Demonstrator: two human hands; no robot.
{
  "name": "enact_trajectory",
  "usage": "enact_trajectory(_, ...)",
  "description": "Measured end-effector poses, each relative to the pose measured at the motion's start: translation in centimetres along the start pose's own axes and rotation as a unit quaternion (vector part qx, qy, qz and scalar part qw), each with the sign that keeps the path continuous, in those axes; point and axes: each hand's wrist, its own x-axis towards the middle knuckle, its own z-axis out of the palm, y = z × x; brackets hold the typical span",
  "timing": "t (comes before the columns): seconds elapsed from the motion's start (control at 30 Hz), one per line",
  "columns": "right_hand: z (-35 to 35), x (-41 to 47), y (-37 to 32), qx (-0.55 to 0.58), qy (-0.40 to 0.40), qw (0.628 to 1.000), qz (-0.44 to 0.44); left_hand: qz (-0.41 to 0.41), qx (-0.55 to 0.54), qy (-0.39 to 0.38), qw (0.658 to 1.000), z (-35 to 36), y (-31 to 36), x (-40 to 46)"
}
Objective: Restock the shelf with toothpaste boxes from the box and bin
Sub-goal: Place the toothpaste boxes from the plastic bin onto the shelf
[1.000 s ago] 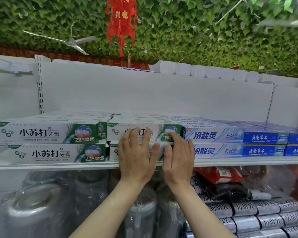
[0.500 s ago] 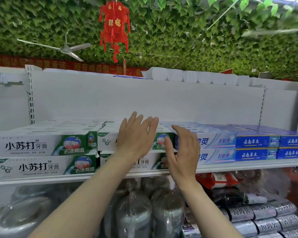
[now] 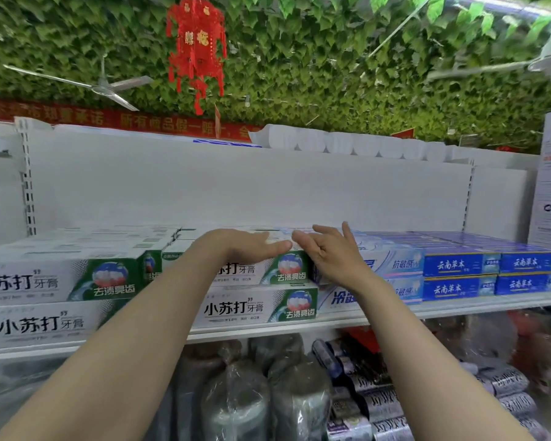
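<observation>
While the green-and-white toothpaste boxes point(image 3: 255, 275) lie stacked two high on the shelf point(image 3: 268, 332) with their long axes running left to right along its front edge, we have our left hand point(image 3: 252, 248) flat on top of the upper box, fingers straight and gripping nothing. Just beside it, our right hand point(image 3: 328, 253) stands edge-on at that box's right end, fingers relaxed, also holding nothing. We judge the right hand is better placed to push the box leftward, away from the blue boxes point(image 3: 458, 265).
</observation>
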Motion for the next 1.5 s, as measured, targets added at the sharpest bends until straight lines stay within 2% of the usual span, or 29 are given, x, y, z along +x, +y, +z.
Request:
enact_trajectory(0.17,-0.8,1.1,-1.5,0.037,-0.052,0.998,0.029,0.001,0.047,0.027,0.999,-0.5,2.4,-2.9)
enact_trajectory(0.37,-0.9,1.7,-2.4,0.132,-0.062,0.987,0.064,-0.015,0.057,0.044,0.997,0.1,1.5,-2.4)
enact_trajectory(0.57,-0.9,2.3,-2.4,0.144,-0.079,0.983,0.083,-0.020,0.067,0.049,0.996,0.1,1.5,-2.1)
enact_trajectory(0.87,-2.3,2.1,-3.7,0.285,-0.092,0.941,0.158,-0.023,0.070,0.058,0.996,0.2,1.0,-2.0)
enact_trajectory(1.1,-3.0,2.8,-4.9,0.284,-0.091,0.940,0.167,-0.035,0.081,0.062,0.994,-0.2,1.1,-1.4)
enact_trajectory(1.33,-3.8,3.7,-4.4,0.290,-0.082,0.936,0.184,-0.046,0.109,0.121,0.986,1.2,0.4,-1.1)
enact_trajectory(1.5,-3.0,4.4,-6.2,0.282,-0.119,0.933,0.189,-0.038,0.113,0.129,0.985,1.3,0.2,-1.6)
